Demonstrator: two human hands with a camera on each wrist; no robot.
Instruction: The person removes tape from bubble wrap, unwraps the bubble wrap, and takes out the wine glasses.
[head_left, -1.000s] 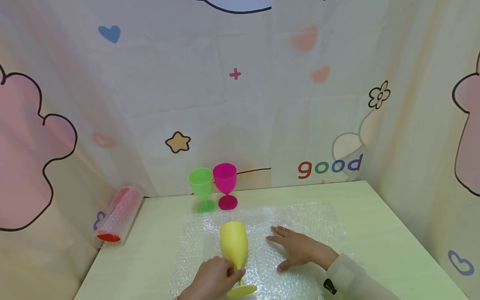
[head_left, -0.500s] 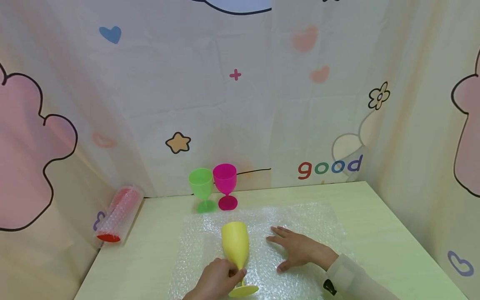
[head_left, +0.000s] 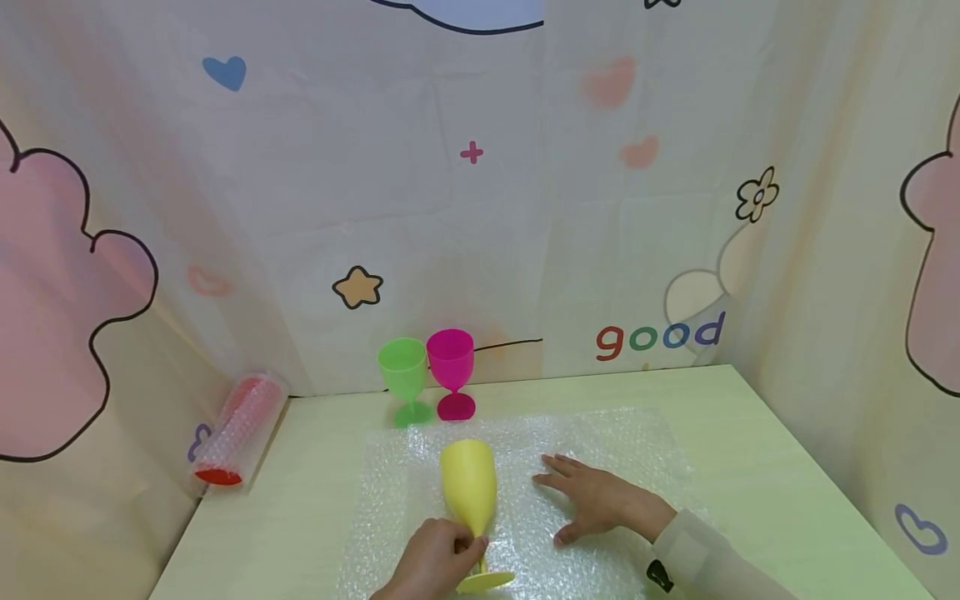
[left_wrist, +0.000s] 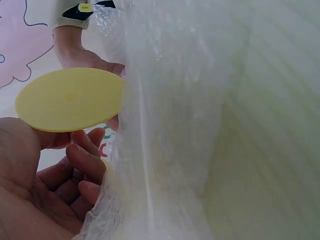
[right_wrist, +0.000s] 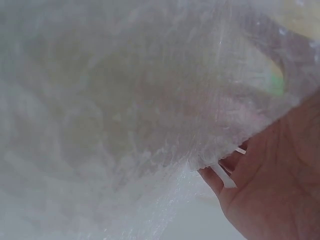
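In the head view a yellow plastic goblet lies along the sheet of bubble wrap, its bowl pointing away and its round base nearest me. My left hand pinches its stem between thumb and curled fingers. From the left wrist view, the underside of the yellow base shows above the curled fingers. To the right, my right hand rests on the bubble wrap with fingers spread. Most of the right wrist view is blurred bubble wrap, with the right palm at its edge.
Behind the wrap, a green goblet and a magenta goblet stand upright side by side near the backdrop. A red item wrapped in bubble wrap lies at the table's left edge. A printed curtain surrounds the table.
The yellow goblet and my left hand shift only a few pixels, first right and then slightly back left. My right hand stays in place. The grip on the stem is unchanged.
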